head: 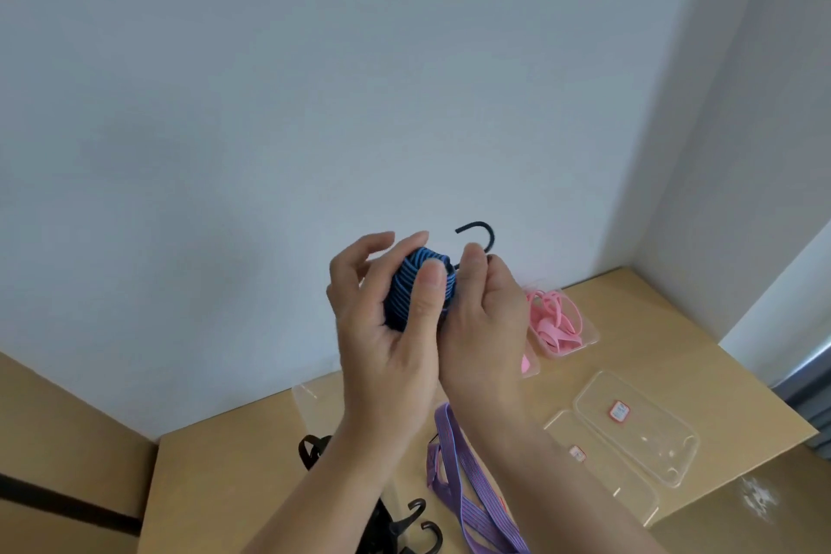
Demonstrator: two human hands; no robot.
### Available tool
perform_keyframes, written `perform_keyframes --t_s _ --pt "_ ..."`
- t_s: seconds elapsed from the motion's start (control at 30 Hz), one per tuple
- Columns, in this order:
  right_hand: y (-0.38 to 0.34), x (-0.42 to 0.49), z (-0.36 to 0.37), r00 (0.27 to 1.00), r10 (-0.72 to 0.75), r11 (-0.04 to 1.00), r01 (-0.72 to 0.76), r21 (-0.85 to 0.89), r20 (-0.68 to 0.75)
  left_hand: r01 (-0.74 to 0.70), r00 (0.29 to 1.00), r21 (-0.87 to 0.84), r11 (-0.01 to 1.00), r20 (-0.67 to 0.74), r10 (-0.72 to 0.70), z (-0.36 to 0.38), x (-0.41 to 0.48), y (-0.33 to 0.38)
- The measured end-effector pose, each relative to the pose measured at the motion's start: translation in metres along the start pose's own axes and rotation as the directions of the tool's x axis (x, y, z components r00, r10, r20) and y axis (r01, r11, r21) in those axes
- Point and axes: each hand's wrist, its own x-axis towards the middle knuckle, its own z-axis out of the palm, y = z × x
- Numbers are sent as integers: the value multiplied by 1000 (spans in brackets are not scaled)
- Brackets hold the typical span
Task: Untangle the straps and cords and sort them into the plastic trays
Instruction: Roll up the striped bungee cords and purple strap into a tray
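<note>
My left hand grips the coiled cord; my right hand pinches it under its hook. Light and springy, I judge: pull by the stiff hook.

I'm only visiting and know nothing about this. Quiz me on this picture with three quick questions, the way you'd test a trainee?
1. True or false: the pink straps already lie in a clear tray.
2. What do the left hand and right hand hold between them? A) a red rope B) a coiled blue-and-black cord C) a metal chain
3. Fill in: a black ____ sticks up from the bundle above the right hand.
Key: 1 true; 2 B; 3 hook.
</note>
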Motion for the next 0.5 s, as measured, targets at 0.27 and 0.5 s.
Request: perform_keyframes --t_s 0.27,0.5 --pt "19 -7 -4 930 -366 900 350 -259 -15 438 897 -273 856 192 -398 5 5 25" --pt "8 -8 6 872 -481 840 487 -239 88 195 978 -368 909 137 -154 -14 13 8"
